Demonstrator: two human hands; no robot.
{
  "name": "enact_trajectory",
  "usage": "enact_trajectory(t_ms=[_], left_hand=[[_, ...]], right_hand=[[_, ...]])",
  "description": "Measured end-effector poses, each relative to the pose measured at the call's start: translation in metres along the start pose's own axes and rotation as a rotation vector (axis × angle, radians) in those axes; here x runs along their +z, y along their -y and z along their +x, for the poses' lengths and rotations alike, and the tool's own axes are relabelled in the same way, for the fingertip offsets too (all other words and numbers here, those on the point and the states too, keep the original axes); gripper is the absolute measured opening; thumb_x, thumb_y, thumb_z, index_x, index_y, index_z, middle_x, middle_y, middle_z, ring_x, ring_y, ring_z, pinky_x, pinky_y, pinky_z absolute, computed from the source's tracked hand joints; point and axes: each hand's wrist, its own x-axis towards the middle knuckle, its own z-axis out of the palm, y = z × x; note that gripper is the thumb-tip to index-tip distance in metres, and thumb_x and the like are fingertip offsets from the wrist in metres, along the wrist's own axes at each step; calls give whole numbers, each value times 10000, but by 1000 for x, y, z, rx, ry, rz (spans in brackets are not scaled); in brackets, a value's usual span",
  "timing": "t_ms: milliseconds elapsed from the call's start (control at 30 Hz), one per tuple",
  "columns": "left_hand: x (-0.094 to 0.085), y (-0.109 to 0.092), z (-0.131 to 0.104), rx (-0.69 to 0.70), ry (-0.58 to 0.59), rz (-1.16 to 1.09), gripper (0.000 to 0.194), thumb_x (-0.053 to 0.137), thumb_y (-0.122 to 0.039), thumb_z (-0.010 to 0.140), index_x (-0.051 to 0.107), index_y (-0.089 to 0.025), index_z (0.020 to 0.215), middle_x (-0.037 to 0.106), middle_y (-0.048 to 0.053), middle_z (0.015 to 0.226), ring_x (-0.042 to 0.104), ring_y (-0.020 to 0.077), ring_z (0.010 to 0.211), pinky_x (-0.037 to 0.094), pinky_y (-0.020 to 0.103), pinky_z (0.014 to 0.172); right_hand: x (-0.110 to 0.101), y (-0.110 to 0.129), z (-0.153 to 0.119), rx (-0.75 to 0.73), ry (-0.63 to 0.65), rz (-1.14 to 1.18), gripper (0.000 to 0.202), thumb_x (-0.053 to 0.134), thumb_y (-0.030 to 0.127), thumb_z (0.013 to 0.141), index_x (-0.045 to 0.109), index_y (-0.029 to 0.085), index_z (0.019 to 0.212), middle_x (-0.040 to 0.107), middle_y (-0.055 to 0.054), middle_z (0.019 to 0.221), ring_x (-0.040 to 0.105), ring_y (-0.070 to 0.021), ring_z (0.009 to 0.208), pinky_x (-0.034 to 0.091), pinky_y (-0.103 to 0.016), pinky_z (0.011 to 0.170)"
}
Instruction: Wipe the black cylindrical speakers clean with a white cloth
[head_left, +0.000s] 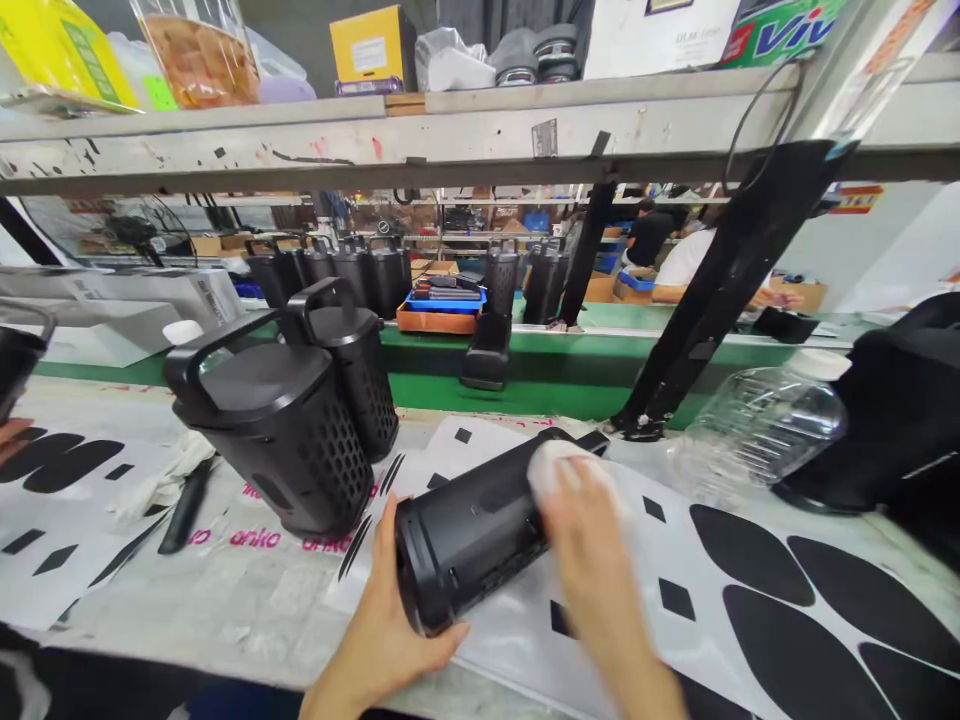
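Observation:
A black cylindrical housing (472,525) with a handle lies tilted above the white sheet, its base toward me. My left hand (390,615) is wrapped round the base end. Against the far end, near the handle, my right hand (589,540) presses a white cloth (559,470); this hand is blurred by motion. Under the housing is a white sheet (637,590) with black squares and large black leaf-shaped pieces (795,640). Two similar black housings with handles (277,430) (352,365) stand upright to the left.
A clear plastic bottle (772,410) lies at the right beside a black bag (892,400). A black-handled tool (186,508) rests at the left. A slanted black post (705,290) rises behind the table. At the left edge, another person's hand (11,438) shows. Beyond is a green conveyor (420,392).

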Motion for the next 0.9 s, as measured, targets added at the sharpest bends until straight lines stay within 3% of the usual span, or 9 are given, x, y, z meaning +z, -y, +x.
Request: enact_trajectory(t_ms=[33,100,200,333,533,633,700,800,900], left_hand=[[1,1,-1,15,-15,5,1203,713,-293,669,-102,-212,1550,165,161,1621,250,332,1495,164,530,1228],[3,2,-3,31,-47,2,1210,740,-320,664,-76,-198,1549,194,189,1606,290,358,1476,226,544,1212],[3,1,-4,31,-70,-15,1207,761,-335,663,-53,-226,1547,266,197,1564,387,377,1418,313,575,1171],[-1,1,4,94,-50,86,1135,751,-269,682,10,-264,1542,249,193,1555,385,405,1410,317,640,1144],[-25,11,14,622,38,376,1006,620,-26,811,68,-485,1516,33,55,1661,93,340,1537,278,670,1153],[-28,6,7,394,155,306,1154,792,-161,697,52,-382,1554,-75,117,1668,89,425,1520,310,692,1121],[-21,-1,3,228,125,179,1305,859,-216,590,-1,-350,1562,-47,144,1666,121,462,1505,304,707,1114],[-4,-9,2,74,79,22,1368,836,-204,569,-105,-333,1553,51,158,1658,189,446,1495,277,677,1146],[10,-14,2,-29,62,-7,1358,818,-247,595,-146,-287,1551,168,186,1631,285,422,1469,267,644,1166]], right_hand=[[18,21,-6,-117,6,7,482,302,497,973,475,365,1403,597,-36,1387,490,-362,1337,427,-636,1064],[40,52,-17,-456,95,-18,512,363,349,975,432,240,1470,536,-86,1453,420,-329,1397,442,-558,1071],[37,59,-19,-561,182,-66,439,458,341,972,528,246,1395,553,-55,1440,447,-315,1375,433,-523,1053],[11,21,5,-323,62,-194,433,469,464,986,575,230,1335,576,-105,1409,496,-385,1309,415,-626,996],[-30,-29,6,123,-108,73,366,570,512,898,678,195,1046,706,-119,1150,650,-305,1080,520,-449,922],[-54,-36,-2,513,-173,239,586,727,619,708,663,202,1115,714,-103,1127,667,-331,1027,540,-441,864],[-64,-36,-3,667,-249,423,751,797,601,627,616,204,1239,683,-105,1222,645,-341,1090,548,-413,850],[-68,-31,-1,761,-285,700,875,863,492,576,557,210,1346,644,-101,1305,629,-324,1141,555,-361,845],[-70,-31,3,818,-284,687,756,831,518,601,636,145,1229,713,-120,1128,667,-329,1030,555,-380,811]])
